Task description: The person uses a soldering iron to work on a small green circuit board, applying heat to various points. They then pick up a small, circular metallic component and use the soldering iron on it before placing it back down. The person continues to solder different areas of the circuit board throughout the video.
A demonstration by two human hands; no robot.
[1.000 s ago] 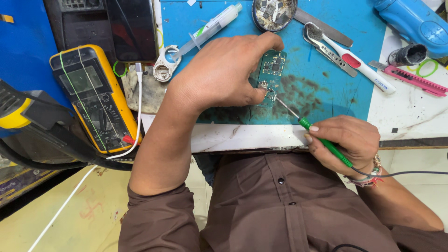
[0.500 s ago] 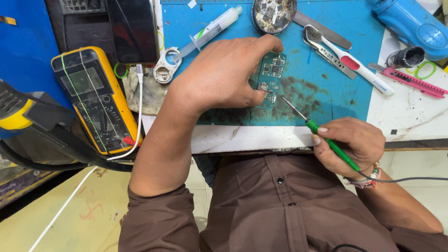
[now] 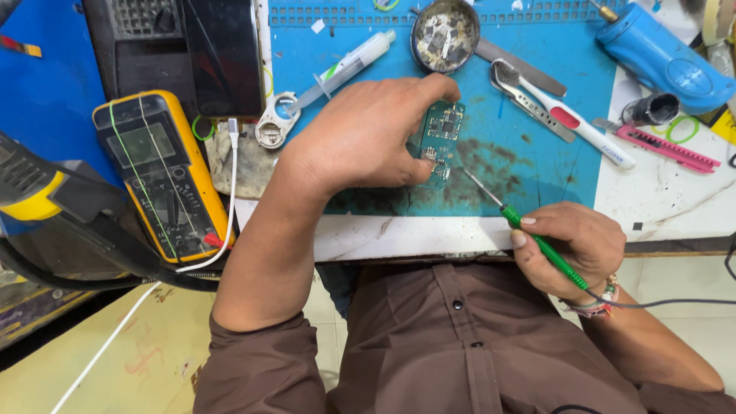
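My left hand [image 3: 368, 134] presses down on a small green circuit board [image 3: 443, 126] that lies on the blue work mat [image 3: 529, 165], with fingers on its top and lower left edges. My right hand [image 3: 571, 245] grips a green-handled soldering iron [image 3: 537, 238] near the table's front edge. The iron's metal tip [image 3: 469, 176] points up and left and stops a little below and right of the board, apart from it. A thin cable runs from the iron past my right wrist.
A yellow multimeter [image 3: 157, 172] lies at the left beside a dark phone [image 3: 222, 54]. On the mat are a syringe [image 3: 345, 65], a round metal dish of parts [image 3: 445, 34], tweezers [image 3: 529, 96] and a white pen-like tool [image 3: 586, 130]. A blue tool [image 3: 659, 54] sits at the top right.
My right hand has drawn the soldering iron down and to the right, so its tip has left the board. My left hand stays on the board.
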